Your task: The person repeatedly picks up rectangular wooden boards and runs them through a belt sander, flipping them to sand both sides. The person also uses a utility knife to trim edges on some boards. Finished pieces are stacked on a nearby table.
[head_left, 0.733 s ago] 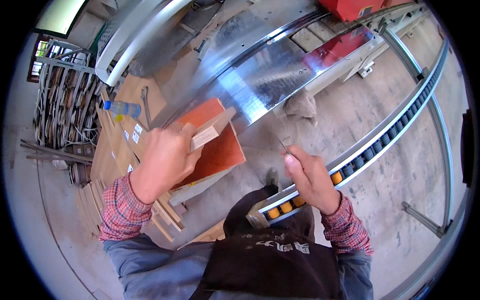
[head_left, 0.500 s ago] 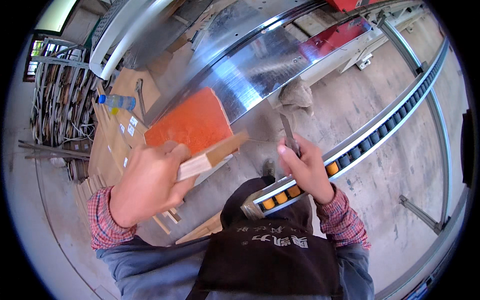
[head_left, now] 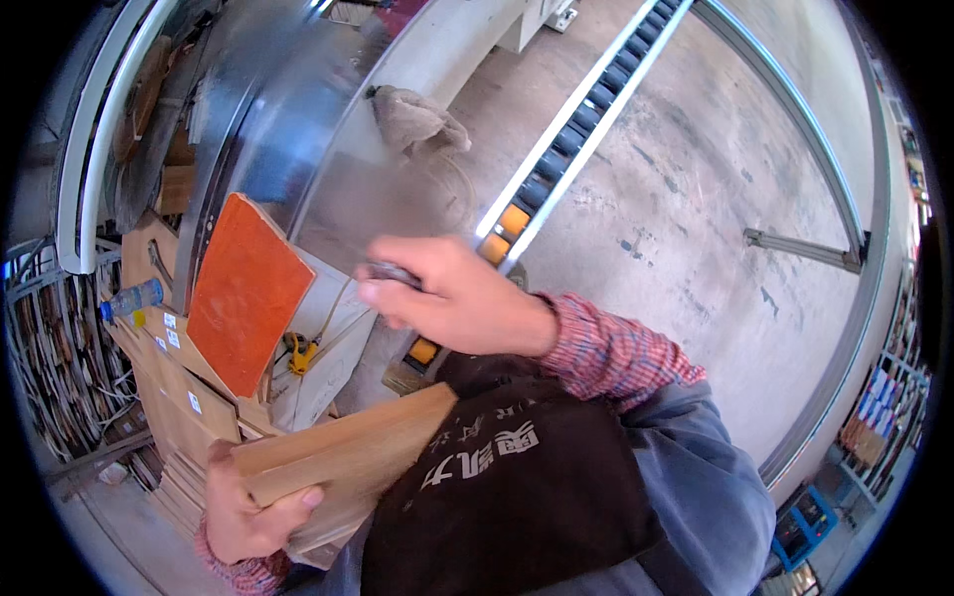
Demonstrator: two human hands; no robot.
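Note:
My left hand (head_left: 250,512) grips a light wooden board (head_left: 348,452) by its near left end, thumb over one face. The board is tilted in front of my dark apron, and its far end reaches toward the apron's top. My right hand (head_left: 457,293) is closed around a dark flat-bladed tool (head_left: 394,273), held up over the board and to its right. Only a short part of that tool shows; its blade is hidden or blurred. Farther left, an orange panel (head_left: 243,293) rests at the end of the shiny metal machine table (head_left: 288,109), apart from both hands.
A roller rail (head_left: 568,141) with black and orange rollers runs away to the upper right. Left of the panel are stacked boards (head_left: 189,397), a water bottle (head_left: 134,298) and a wrench (head_left: 159,263). A yellow tool (head_left: 301,353) sits beyond my board. A grey sack (head_left: 412,119) hangs by the machine.
My view has turned to the right. My left hand has brought the board down close to my body, while my right hand has come across leftward with the tool.

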